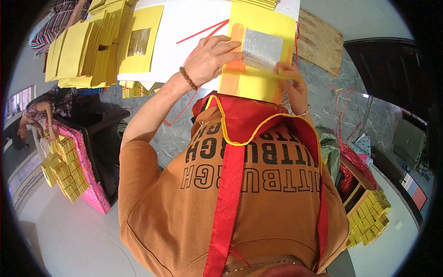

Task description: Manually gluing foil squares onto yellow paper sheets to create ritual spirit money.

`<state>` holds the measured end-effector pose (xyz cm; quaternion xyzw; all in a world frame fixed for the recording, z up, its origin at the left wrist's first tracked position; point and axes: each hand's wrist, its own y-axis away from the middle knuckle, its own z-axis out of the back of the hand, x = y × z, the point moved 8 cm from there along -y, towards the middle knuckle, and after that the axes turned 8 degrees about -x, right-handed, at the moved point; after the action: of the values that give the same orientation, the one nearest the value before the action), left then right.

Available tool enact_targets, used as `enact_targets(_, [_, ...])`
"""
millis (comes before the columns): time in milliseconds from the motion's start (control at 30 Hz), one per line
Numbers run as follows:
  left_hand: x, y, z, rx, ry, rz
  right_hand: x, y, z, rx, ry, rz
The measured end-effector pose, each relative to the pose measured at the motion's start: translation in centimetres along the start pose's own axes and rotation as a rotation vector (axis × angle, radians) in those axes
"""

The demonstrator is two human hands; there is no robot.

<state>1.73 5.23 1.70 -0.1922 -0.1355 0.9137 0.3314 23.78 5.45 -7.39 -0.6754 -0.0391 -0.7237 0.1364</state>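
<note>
At the surface (184, 18) edge, our left hand (207, 60) rests fingers apart, likely steadying the yellow paper (260, 85); right hand (293, 85) blurred, can't tell its grip.

A striped cloth (55, 30) lies in the upper left of the frame. At the left edge, another person (40, 108) leans by a table with a pink cover (98, 196), which bears yellow paper bundles (69, 168). A wooden board (318, 39) rests at upper right, over a grey marbled floor (177, 147). Red strings (341, 108) trail at right, above a second group of yellow bundles (370, 216) at lower right.
</note>
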Motion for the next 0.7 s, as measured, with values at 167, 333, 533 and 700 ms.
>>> enact_targets(167, [-2.1, 0.4, 2.3, -0.106, -0.135, -0.159, 9.8, 0.1, -0.8, -0.217, 0.658, 0.472])
enact_targets(333, [-3.9, 1.9, 2.8, -0.046, 0.093, -0.095, 9.3, 1.2, -2.3, 0.123, 0.761, 0.502])
enact_targets(533, [0.1, 3.0, -0.4, 0.025, 0.538, 0.509, 7.4, -0.4, -2.2, 0.087, 0.466, 0.066])
enact_targets(700, [2.5, 4.2, -4.0, -0.073, 0.970, 0.936, 4.9, -1.5, -1.3, -0.299, -0.003, -0.194])
